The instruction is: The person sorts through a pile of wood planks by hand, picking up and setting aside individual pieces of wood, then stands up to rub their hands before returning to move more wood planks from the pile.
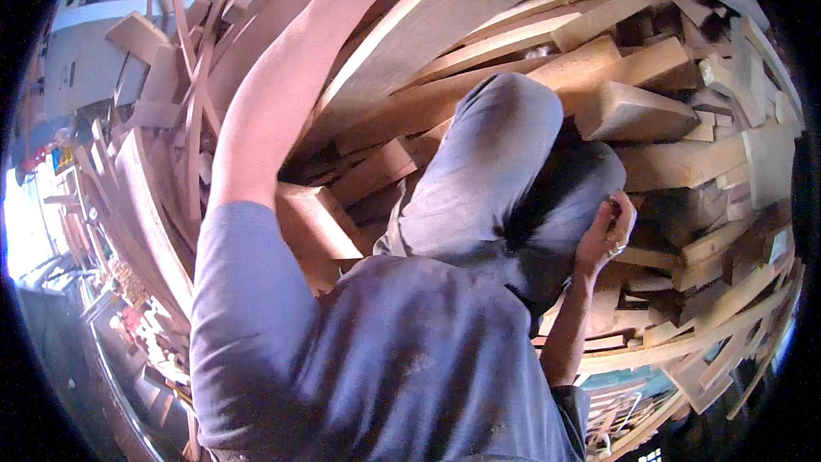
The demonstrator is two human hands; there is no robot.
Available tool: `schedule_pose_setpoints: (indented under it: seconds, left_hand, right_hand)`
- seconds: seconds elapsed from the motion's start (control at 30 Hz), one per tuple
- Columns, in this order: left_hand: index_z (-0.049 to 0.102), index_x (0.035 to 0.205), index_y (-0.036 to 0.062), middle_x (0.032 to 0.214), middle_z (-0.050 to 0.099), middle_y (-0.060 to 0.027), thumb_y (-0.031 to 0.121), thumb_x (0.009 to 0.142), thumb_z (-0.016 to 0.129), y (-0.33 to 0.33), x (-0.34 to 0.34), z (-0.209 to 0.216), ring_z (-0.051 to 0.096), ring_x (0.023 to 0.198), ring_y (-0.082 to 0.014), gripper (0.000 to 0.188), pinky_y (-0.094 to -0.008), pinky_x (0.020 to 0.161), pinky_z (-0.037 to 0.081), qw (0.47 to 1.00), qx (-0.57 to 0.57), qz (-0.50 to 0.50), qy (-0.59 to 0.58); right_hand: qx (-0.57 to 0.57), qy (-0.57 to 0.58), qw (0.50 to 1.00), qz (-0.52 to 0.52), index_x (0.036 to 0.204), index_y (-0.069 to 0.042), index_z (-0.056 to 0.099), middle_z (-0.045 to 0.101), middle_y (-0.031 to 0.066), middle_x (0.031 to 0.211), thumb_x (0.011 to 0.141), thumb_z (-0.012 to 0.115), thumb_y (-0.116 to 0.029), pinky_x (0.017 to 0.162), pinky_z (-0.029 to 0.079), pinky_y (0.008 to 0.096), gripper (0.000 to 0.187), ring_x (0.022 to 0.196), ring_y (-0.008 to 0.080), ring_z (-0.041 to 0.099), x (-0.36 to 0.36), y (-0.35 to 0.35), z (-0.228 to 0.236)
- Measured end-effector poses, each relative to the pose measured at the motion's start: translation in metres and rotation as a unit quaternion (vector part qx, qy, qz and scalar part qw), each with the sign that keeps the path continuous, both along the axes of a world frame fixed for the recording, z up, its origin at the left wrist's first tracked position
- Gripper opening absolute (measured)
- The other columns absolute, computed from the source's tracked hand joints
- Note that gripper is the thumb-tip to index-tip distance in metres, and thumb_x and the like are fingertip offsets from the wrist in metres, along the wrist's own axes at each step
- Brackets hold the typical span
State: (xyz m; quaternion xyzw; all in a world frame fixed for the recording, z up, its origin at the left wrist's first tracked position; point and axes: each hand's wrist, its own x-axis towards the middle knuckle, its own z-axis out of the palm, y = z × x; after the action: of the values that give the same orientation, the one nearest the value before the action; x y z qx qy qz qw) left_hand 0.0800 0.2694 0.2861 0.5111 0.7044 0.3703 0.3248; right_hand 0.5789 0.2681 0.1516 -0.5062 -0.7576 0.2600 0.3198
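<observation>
My left arm point(265, 111) stretches up and away, and its hand passes out of the picture at the top edge. Beside that forearm lies a wide, pale board point(445, 21), tilted over the other timber. My right hand point(609, 229) rests against the outer side of my right knee point(590, 180). Its fingers are curled in, with a ring on one of them, and nothing shows in the grip. Both my knees are bent, in grey trousers, among the wood. A squared block point(316, 218) stands between my left arm and my left leg.
Loose wood offcuts point(637, 111) are heaped in front and to the right, many with ends sticking out. Long curved-looking strips point(192, 103) rise at the left. A pale cabinet-like box point(85, 60) stands at the far left. A long plank edge point(676, 346) runs along the lower right.
</observation>
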Motion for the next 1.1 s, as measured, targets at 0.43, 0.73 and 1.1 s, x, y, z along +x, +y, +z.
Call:
schedule_pose_setpoints:
  seconds: [0.43, 0.73, 1.1]
  left_hand:
    - [0.038, 0.155, -0.0045, 0.157, 0.044, -0.0285, 0.043, 0.081, 0.08, -0.232, -0.115, -0.23, 0.041, 0.148, -0.0379, 0.098, -0.0433, 0.123, 0.033, 0.893, -0.357, 0.2, 0.189]
    - [0.035, 0.157, -0.0045, 0.162, 0.037, -0.0258, 0.044, 0.069, 0.091, -0.27, -0.054, -0.292, 0.034, 0.151, -0.0389, 0.115, -0.0452, 0.125, 0.03, 0.901, -0.394, 0.131, 0.128]
    - [0.027, 0.16, 0.0194, 0.165, 0.026, -0.0219, 0.037, 0.063, 0.097, -0.216, -0.019, -0.309, 0.032, 0.148, -0.0482, 0.122, -0.0592, 0.121, 0.03, 0.894, -0.389, 0.031, 0.222]
  right_hand:
    - [0.008, -0.024, 1.0, -0.001, 0.12, 0.002, 0.064, 0.066, 0.0148, 0.118, 0.098, 0.059, -0.001, 0.099, 0.049, 0.038, 0.023, 0.107, 0.0276, 0.063, -0.003, 0.003, 0.006]
    - [0.034, -0.096, 0.995, 0.0, 0.119, 0.001, 0.064, 0.067, 0.0169, 0.114, 0.096, 0.061, -0.003, 0.096, 0.05, 0.0423, 0.024, 0.104, 0.033, 0.063, -0.005, -0.001, 0.009]
    - [0.031, -0.075, 0.997, 0.0, 0.119, 0.0, 0.064, 0.065, 0.0141, 0.118, 0.099, 0.057, 0.001, 0.093, 0.05, 0.0357, 0.021, 0.104, 0.0254, 0.062, -0.012, 0.004, 0.004]
